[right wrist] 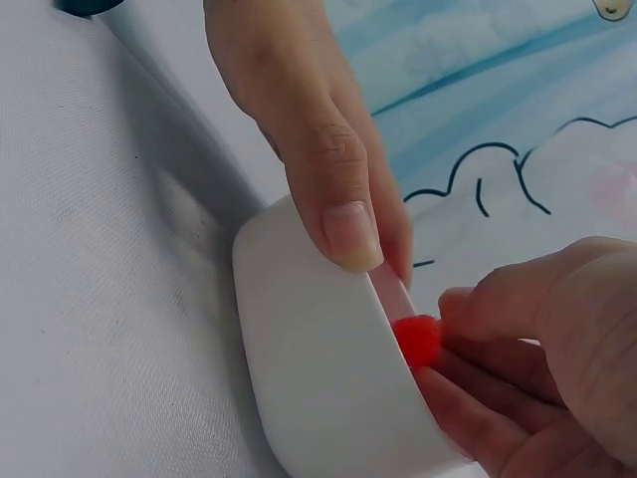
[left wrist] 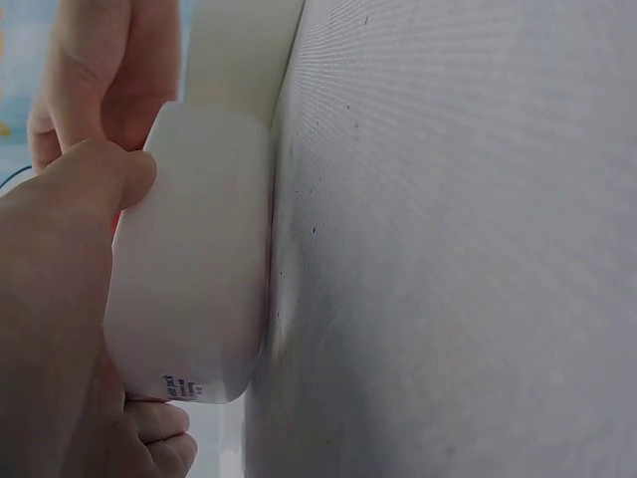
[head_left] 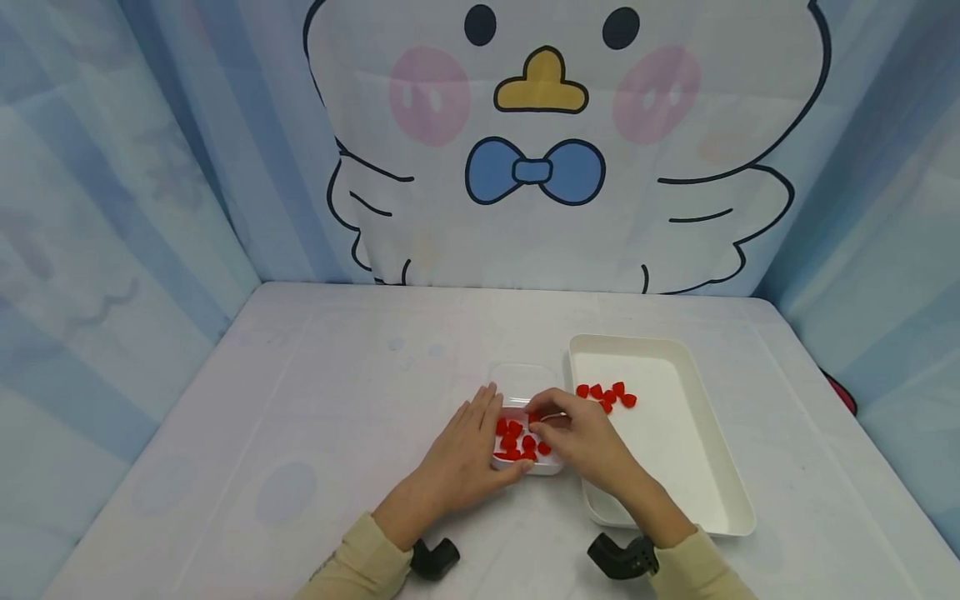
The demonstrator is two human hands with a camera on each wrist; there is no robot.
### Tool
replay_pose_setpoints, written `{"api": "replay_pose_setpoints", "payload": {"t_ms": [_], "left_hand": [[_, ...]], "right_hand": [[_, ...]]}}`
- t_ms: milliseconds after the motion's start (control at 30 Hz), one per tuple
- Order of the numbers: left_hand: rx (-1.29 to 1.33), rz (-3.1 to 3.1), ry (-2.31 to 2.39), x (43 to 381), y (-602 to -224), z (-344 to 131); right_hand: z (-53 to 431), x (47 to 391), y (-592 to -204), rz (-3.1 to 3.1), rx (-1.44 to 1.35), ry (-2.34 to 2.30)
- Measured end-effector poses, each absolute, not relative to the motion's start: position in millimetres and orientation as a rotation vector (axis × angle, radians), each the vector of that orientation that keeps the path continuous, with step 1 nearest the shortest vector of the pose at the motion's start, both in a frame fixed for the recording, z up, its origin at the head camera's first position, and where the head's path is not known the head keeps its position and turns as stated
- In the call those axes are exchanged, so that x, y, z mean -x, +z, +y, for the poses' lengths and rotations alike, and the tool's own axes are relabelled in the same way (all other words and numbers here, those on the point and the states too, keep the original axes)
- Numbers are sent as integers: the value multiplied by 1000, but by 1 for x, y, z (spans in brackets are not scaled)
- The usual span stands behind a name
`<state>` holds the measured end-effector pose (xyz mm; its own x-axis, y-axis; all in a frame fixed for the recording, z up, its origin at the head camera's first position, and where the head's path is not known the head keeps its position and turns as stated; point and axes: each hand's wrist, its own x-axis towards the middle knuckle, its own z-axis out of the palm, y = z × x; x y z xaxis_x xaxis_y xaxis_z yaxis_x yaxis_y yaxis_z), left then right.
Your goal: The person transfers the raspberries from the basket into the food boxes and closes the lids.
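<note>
A small white box (head_left: 534,468) holds several small red pieces (head_left: 508,442). My left hand (head_left: 465,454) holds the box at its left side, fingers lying along the wall and thumb over the near rim; in the left wrist view the thumb (left wrist: 134,179) rests on the rim. At the box's right side my right hand (head_left: 581,433) reaches over the rim and pinches one red piece (right wrist: 418,341) between thumb and fingers. The exact kind of these pieces is too small to tell.
To the right of the box stands a shallow white tray (head_left: 675,467), with several more red pieces (head_left: 609,396) near its left wall. A clear lid (head_left: 522,379) lies behind the box. Patterned curtains (head_left: 112,250) border the white table (head_left: 300,400).
</note>
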<state>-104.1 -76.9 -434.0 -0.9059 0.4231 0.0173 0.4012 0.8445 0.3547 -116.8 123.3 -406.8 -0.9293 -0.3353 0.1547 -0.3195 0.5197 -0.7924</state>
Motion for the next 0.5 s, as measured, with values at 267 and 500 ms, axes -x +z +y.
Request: {"api": "replay_pose_setpoints", "payload": {"t_ms": [267, 500], "left_hand": [[-654, 2949, 550, 104, -434, -77], [-659, 2942, 570, 104, -434, -77]], "right_hand": [[126, 117, -404, 2812, 594, -1377], [133, 120, -399, 2863, 561, -1358]]}}
